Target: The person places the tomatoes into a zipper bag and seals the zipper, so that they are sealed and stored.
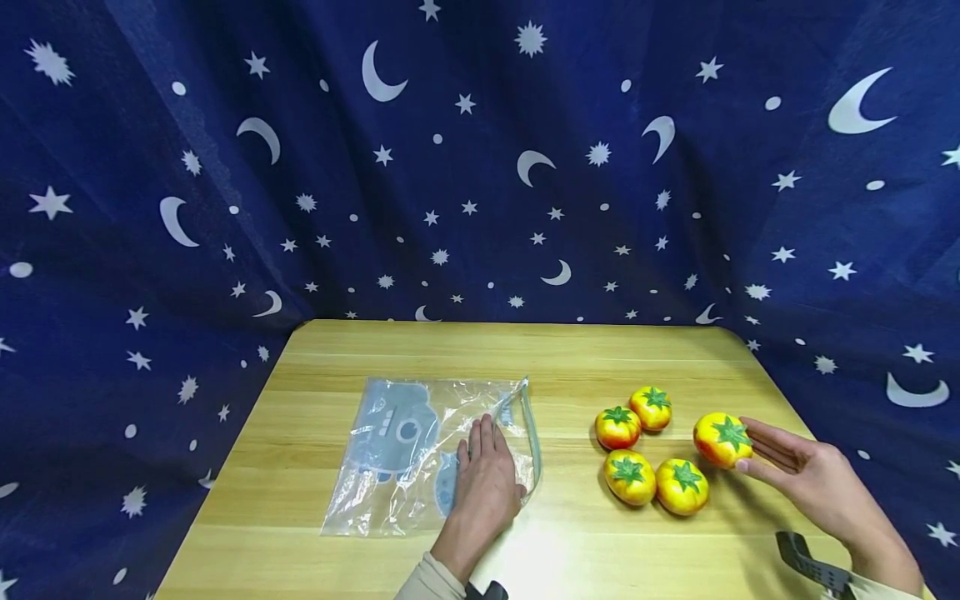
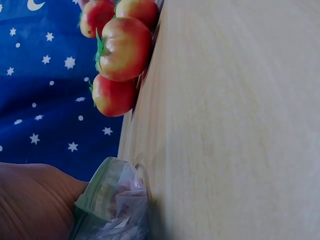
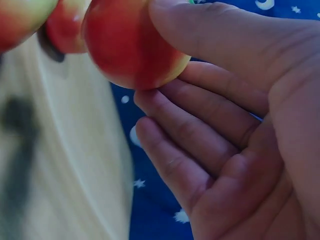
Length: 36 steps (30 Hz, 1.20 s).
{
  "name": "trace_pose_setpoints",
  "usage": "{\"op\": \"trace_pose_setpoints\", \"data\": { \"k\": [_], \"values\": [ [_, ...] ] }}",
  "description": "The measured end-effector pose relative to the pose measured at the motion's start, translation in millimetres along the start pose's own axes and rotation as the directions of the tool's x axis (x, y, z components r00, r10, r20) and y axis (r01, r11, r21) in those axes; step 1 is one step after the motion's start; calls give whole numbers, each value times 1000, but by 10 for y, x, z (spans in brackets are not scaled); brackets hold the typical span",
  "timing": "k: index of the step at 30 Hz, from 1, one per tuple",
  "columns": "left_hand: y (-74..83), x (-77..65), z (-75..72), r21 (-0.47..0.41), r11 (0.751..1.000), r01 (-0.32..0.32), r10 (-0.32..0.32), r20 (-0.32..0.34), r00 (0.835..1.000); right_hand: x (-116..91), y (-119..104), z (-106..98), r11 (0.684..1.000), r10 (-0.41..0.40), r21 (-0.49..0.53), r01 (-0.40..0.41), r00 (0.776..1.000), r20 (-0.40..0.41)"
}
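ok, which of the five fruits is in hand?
The rightmost fruit in the head view: the right hand holds it. The other four sit untouched on the table to its left.

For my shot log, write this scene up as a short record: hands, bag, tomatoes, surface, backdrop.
left hand: rests on the plastic bag, near its green edge strip
right hand: holds one tomato
bag: clear, with blue-grey printed shapes
other tomatoes: four, grouped on the table, left of the held one in the head view
tomato look: yellow and red, green tops
table: light wood
backdrop: dark blue cloth with pale moons and stars
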<state>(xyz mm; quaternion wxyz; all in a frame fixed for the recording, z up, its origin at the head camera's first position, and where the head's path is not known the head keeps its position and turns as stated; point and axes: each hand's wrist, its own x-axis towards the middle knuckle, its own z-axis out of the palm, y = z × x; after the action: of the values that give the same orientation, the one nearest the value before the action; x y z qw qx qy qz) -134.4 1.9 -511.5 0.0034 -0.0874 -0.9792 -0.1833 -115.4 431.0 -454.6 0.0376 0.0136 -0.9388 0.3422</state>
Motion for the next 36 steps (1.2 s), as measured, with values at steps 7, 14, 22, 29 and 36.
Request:
{"op": "trace_pose_setpoints", "data": {
  "k": [7,14,22,29,36],
  "values": [
    [-4,1,-6,-5,1000,10,-10,3,1000,-5,-158,-2,996,-83,20,83,996,-12],
    [-4,2,-12,0,1000,11,-11,1,1000,45,-348,55,997,-73,-24,74,997,31],
    [5,-2,-12,7,1000,19,-19,17,1000,147,-544,166,978,-189,95,184,981,46],
    [17,-10,-14,7,1000,20,-20,19,1000,238,-739,257,971,-200,153,182,974,109],
    [18,-1,-11,11,1000,24,-24,20,1000,327,-923,333,970,-216,144,195,965,151]
  ]
}}
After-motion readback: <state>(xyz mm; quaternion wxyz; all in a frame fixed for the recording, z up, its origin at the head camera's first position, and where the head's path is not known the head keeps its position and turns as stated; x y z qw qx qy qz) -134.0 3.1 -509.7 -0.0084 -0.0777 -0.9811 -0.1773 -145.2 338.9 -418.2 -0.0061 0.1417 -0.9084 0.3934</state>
